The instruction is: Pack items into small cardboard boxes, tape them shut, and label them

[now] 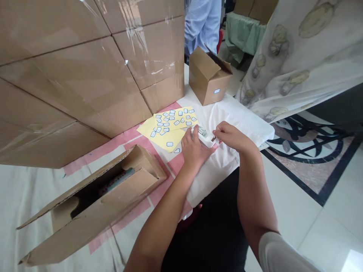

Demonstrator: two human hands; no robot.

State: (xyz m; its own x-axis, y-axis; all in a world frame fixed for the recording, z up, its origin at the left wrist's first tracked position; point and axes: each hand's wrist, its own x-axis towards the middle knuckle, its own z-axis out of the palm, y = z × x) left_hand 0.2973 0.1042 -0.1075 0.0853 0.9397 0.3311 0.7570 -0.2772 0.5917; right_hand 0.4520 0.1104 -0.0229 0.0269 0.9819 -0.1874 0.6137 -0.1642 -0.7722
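Note:
My left hand (194, 147) is wrapped around a small white box-like object (204, 136) with a greenish patch on top. At the right end of that object, the fingers of my right hand (229, 135) are pinched together. A small dark bit shows by those fingertips, but what they grip is too small to make out. Left of my hands lie yellow sheets (163, 139), which overlap and carry several small white labels (169, 144) with blue borders. One more such label (177, 150) lies just off the sheets' lower edge.
A stack of taped cardboard boxes (85, 75) rises at the left. An open long carton (93, 211) lies in front, and a smaller carton (210, 77) with raised flaps stands behind my hands. A patterned curtain (292, 60) hangs right. A person in light blue (202, 26) is behind.

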